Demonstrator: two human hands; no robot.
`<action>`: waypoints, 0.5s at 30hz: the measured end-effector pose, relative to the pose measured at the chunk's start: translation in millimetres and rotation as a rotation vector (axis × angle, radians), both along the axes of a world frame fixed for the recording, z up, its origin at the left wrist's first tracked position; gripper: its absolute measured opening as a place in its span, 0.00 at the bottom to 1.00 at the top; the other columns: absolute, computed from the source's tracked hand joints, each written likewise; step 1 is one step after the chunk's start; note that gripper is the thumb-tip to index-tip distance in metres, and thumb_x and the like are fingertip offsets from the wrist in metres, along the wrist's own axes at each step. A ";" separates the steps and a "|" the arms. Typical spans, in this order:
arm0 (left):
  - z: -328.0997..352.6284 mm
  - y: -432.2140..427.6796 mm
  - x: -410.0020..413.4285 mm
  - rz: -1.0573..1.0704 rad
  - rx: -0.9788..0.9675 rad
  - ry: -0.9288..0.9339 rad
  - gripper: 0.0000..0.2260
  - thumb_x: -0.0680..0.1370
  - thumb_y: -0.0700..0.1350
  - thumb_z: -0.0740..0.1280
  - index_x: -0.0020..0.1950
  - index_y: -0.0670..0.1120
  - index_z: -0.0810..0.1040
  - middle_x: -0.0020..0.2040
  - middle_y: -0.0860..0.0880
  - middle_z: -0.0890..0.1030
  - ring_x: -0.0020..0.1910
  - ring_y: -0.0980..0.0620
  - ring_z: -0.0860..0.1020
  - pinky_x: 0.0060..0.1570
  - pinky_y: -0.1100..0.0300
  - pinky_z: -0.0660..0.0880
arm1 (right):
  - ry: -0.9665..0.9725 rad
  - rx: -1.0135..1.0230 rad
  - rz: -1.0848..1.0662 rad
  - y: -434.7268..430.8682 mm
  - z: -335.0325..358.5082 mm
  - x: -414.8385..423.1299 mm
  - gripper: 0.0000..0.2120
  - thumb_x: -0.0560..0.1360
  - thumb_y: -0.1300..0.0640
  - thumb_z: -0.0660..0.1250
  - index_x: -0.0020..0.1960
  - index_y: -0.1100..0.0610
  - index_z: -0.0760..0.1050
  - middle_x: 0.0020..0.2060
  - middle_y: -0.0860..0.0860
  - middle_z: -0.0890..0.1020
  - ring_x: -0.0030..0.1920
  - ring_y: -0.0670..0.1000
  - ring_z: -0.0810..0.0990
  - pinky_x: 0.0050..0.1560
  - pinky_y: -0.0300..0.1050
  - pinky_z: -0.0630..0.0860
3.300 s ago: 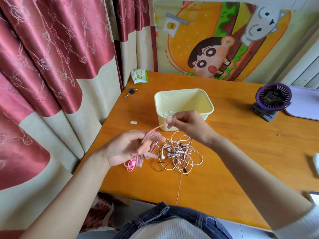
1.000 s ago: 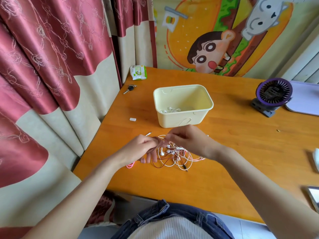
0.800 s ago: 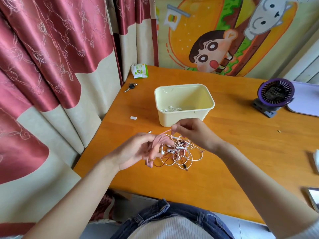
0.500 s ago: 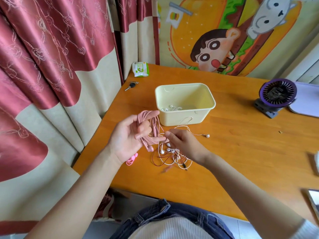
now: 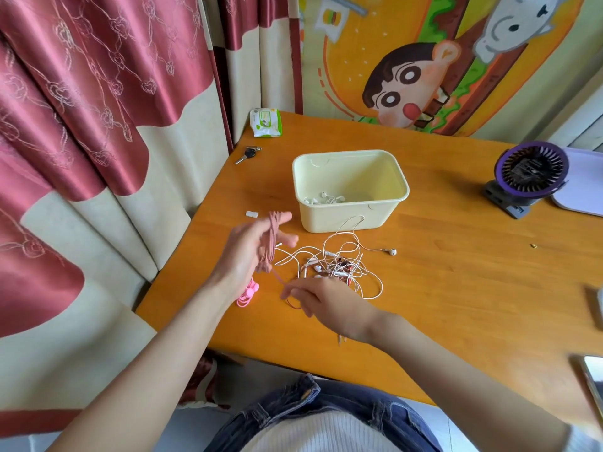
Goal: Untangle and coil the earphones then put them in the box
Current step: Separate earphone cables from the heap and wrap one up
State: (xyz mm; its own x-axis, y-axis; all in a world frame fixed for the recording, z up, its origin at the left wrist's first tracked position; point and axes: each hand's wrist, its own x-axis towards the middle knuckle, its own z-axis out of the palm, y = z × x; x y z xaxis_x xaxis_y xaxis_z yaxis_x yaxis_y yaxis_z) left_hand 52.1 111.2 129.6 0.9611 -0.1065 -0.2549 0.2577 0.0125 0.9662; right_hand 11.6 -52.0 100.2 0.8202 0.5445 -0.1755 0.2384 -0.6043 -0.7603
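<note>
Pink earphones (image 5: 269, 243) are wound in loops around the fingers of my left hand (image 5: 251, 256), their earbuds hanging below it near the table edge. My right hand (image 5: 321, 300) pinches the free pink cord and holds it low, in front of a tangle of white earphones (image 5: 336, 262) lying on the wooden table (image 5: 456, 288). One white earbud (image 5: 392, 251) lies out to the right. The cream box (image 5: 350, 189) stands just behind, with white earphones in its left corner.
A key (image 5: 248, 154) and a green-white packet (image 5: 266, 122) lie at the far left of the table. A small white piece (image 5: 252, 214) sits left of the box. A purple fan (image 5: 530, 176) stands at the right. Curtains hang on the left.
My right hand has pulled the pink cord down and toward me, away from the left hand. My left hand has stayed raised with the pink loops around it.
</note>
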 end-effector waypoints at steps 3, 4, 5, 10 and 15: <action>-12.9 -2.4 -8.9 -0.147 0.329 -0.042 0.13 0.81 0.46 0.57 0.50 0.46 0.81 0.40 0.47 0.85 0.49 0.57 0.81 0.50 0.59 0.71 | -0.059 -0.053 0.051 -2.4 1.1 -1.3 0.14 0.82 0.55 0.53 0.56 0.51 0.77 0.29 0.41 0.71 0.34 0.46 0.74 0.38 0.37 0.69; -15.5 -3.2 -11.7 -0.203 0.395 -0.008 0.14 0.81 0.46 0.57 0.47 0.44 0.81 0.39 0.49 0.85 0.42 0.57 0.80 0.48 0.58 0.72 | -0.087 -0.073 0.057 -5.3 1.8 0.3 0.13 0.82 0.55 0.53 0.56 0.52 0.77 0.29 0.41 0.71 0.34 0.47 0.74 0.38 0.38 0.69; -17.7 -3.9 -15.0 -0.263 0.445 0.039 0.15 0.81 0.46 0.57 0.46 0.40 0.81 0.36 0.52 0.84 0.35 0.56 0.77 0.42 0.57 0.72 | -0.110 -0.091 0.059 -9.0 2.8 2.7 0.13 0.82 0.56 0.54 0.55 0.52 0.78 0.29 0.40 0.71 0.33 0.46 0.73 0.37 0.38 0.68; -24.9 -9.5 -29.9 -0.469 0.392 0.230 0.17 0.82 0.47 0.56 0.43 0.42 0.80 0.29 0.46 0.79 0.28 0.50 0.72 0.30 0.56 0.66 | -0.118 -0.098 0.054 -27.0 11.9 18.3 0.12 0.80 0.61 0.57 0.46 0.53 0.77 0.30 0.40 0.71 0.32 0.38 0.73 0.34 0.30 0.65; -30.3 -12.5 -31.5 -0.517 0.071 0.355 0.26 0.78 0.54 0.58 0.50 0.29 0.74 0.25 0.47 0.64 0.24 0.55 0.70 0.49 0.42 0.73 | -0.013 0.097 -0.071 -33.2 6.1 24.6 0.04 0.80 0.61 0.58 0.51 0.56 0.71 0.30 0.42 0.74 0.30 0.39 0.74 0.32 0.31 0.67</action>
